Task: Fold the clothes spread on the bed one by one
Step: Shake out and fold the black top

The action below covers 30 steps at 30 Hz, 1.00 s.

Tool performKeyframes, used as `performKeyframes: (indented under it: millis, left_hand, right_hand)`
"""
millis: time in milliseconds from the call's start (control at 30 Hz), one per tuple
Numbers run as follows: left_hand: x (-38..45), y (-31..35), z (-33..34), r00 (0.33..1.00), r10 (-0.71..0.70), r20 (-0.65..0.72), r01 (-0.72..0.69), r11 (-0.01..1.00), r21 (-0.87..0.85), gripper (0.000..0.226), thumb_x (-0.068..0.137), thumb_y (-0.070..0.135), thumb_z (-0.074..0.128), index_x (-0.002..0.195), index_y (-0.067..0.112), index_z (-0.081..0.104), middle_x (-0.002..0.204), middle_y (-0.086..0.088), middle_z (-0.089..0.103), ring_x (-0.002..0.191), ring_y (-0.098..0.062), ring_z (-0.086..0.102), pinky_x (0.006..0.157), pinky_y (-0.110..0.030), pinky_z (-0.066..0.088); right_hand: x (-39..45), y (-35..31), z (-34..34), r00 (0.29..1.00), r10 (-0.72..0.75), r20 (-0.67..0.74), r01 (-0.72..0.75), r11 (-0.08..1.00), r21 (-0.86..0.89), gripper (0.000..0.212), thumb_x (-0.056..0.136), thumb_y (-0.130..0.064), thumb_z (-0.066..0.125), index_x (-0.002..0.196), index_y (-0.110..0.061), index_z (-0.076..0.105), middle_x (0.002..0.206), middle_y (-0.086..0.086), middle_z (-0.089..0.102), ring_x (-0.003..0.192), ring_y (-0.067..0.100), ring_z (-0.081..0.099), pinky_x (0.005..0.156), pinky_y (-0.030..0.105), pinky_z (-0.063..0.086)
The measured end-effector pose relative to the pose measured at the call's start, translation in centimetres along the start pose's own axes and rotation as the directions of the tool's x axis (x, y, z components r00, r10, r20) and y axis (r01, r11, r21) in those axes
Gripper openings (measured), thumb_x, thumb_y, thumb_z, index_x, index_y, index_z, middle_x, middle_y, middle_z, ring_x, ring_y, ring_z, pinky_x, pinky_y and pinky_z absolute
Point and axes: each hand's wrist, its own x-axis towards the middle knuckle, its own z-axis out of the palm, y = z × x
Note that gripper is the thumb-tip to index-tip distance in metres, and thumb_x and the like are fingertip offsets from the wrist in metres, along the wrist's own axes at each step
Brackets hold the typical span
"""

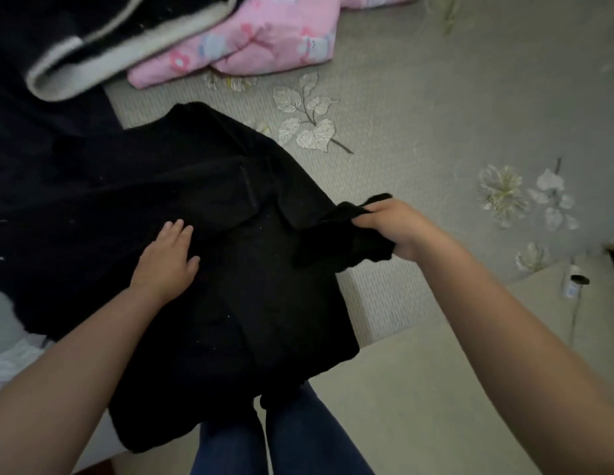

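Observation:
A black garment (pixel 209 255) lies spread over the near edge of the bed (pixel 435 108), its lower part hanging over the edge toward my legs. My left hand (pixel 166 260) rests flat on the garment's middle, fingers straight. My right hand (pixel 393 228) grips a bunched black sleeve (pixel 343 231) at the garment's right side, held just above the grey floral bedsheet.
A pink flowered garment (pixel 264 39) lies folded at the back. A dark blanket with a white edge (pixel 103 53) is piled at the back left, over more dark cloth. White fabric (pixel 14 358) shows at the near left. A small bottle (pixel 573 282) stands on the floor at the right.

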Motion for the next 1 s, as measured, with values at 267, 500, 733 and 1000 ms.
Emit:
performKeyframes:
  millis: [267,500,733,1000]
  left_hand:
    - [-8.7,-10.4,-1.7,0.917,-0.352,-0.188,0.294,0.915,-0.278,0.050,0.093,0.013,0.047,0.138,0.000,0.031,0.147,-0.018,0.028,0.138,-0.030,0.021,0.111,-0.041,0.021]
    - [-11.0,-13.6,-0.1,0.877,-0.466,-0.117,0.371,0.811,-0.452,0.050,0.093,0.026,0.046,0.136,0.003,0.036,0.134,-0.020,0.044,0.122,-0.033,0.042,0.100,-0.042,0.034]
    - [-5.8,-9.4,0.9,0.882,-0.444,-0.157,0.364,0.855,-0.370,0.061,0.086,0.041,0.056,0.134,0.008,0.038,0.133,-0.014,0.044,0.120,-0.030,0.044,0.096,-0.041,0.039]
    - [-5.2,-13.3,-3.0,0.849,-0.428,-0.310,0.173,0.780,-0.602,0.042,0.077,-0.010,0.051,0.116,0.004,0.056,0.115,-0.018,0.052,0.108,-0.029,0.048,0.085,-0.026,0.033]
  right_hand:
    - [1.4,-7.7,15.9,0.891,-0.107,0.441,-0.210,0.765,0.609,0.017,0.097,-0.010,0.038,0.100,-0.006,0.054,0.098,0.014,0.066,0.075,0.020,0.066,0.068,0.030,0.056]
    - [3.9,-4.4,19.5,0.958,-0.170,0.232,0.236,0.926,-0.294,0.028,0.095,-0.018,0.046,0.119,-0.008,0.054,0.125,0.013,0.056,0.109,0.022,0.055,0.091,0.032,0.046]
    - [6.9,0.5,14.6,0.856,-0.501,0.124,0.270,0.229,-0.935,0.067,0.084,-0.031,0.062,0.140,-0.012,0.031,0.139,0.013,0.037,0.126,0.030,0.036,0.102,0.038,0.034]
    - [10.0,1.8,13.3,0.862,-0.485,0.147,0.154,-0.025,-0.988,0.065,0.091,-0.017,0.044,0.147,-0.022,0.009,0.116,0.006,0.055,0.105,0.023,0.054,0.089,0.032,0.036]
